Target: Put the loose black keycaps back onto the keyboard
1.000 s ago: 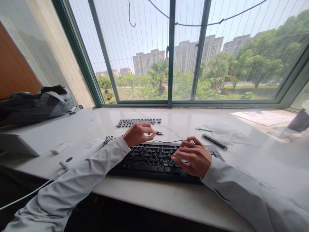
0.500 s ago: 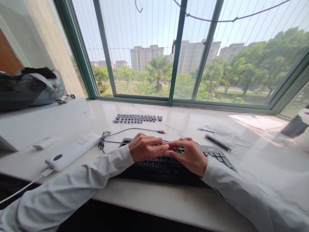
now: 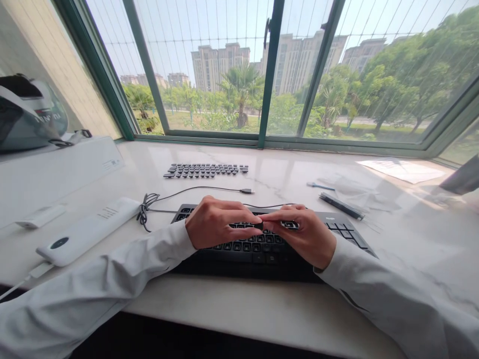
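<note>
Pale counter [image 3: 243, 296]; hands [image 3: 215, 223] [image 3: 309, 233] meet at dark piece [image 3: 259, 226] over keyboard [image 3: 239, 257]; logo [image 3: 330, 218] illegible

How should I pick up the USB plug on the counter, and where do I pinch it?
I'd pinch the USB plug by its dark housing, thumb and finger on its long sides, coming from above. It lies on the counter, metal tip pointing right and cable leaving left, so the housing looks easiest.
</note>
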{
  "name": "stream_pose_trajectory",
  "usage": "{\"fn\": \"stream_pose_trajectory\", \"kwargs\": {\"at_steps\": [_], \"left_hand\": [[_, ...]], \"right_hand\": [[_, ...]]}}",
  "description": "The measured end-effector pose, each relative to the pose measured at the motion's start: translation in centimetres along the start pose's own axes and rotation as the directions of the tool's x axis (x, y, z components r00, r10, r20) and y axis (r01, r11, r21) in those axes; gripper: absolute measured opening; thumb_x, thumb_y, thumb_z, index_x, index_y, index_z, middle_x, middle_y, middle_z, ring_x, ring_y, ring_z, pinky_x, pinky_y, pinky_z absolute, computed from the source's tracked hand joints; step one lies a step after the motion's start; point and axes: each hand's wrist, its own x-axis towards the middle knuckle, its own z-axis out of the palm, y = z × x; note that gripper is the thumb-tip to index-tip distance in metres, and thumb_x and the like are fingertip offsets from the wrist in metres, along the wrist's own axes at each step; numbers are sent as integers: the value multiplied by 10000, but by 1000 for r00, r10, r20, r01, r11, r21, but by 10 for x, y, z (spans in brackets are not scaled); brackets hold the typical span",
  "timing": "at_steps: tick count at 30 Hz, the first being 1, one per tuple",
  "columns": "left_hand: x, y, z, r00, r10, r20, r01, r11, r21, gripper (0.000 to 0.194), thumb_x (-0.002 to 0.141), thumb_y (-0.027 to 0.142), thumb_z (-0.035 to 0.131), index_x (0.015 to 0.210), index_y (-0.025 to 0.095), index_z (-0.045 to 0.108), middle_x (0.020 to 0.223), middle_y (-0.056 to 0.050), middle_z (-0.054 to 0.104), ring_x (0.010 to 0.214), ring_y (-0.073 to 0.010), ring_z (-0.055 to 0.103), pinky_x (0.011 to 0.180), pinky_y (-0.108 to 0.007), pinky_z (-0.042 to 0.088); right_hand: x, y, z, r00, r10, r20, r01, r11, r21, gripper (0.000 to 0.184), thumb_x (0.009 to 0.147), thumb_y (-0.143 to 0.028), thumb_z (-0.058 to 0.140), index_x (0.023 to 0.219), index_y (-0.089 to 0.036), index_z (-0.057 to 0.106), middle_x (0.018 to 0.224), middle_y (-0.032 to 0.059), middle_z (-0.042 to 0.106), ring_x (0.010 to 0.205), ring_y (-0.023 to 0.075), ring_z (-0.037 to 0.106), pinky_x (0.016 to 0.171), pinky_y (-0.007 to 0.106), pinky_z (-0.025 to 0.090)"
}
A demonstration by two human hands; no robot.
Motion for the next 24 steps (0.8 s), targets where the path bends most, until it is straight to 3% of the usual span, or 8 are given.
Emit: {"fn": "stream_pose_trajectory", "kwargs": {"at_steps": [4, 7, 24], "left_hand": [[1, 1, 1, 986, -78, 148, 103, 981, -166, 164, 782, 331, 719, 878, 202, 754, 797, 3, 745, 677, -83, 682, 661, -151, 528], [0, 0, 4, 969, -93, 231, 149, 960, -236, 166, 770, 341, 728, 850, 200, 761, 768, -3, 741, 651, -92, 678, 640, -156, 522], [-1, -2, 4, 959, -93, 266, 157, 961, -230, 212, 708, 374, 771, 841, 209, 759, 726, 32, 740, 597, -81, 671, 613, -142, 509]], "right_hand": [[-5, 2, -1, 995, -92, 27, 96, 964, -248, 131, 879, -343, 630, 900, -288, 746, 698, -20, 707, 670, 125, 613, 807, 359, 378], [-7, 3, -2, 981, -149, 124, 179, 943, -281, 143, 860, -386, 650, 900, -282, 739, 752, -12, 729, 734, 138, 619, 803, 350, 361], [-8, 2, 0, 978, -167, 128, 198, 934, -296, 145, 839, -413, 671, 876, -285, 729, 711, -38, 708, 713, 126, 598, 779, 339, 329]]}}
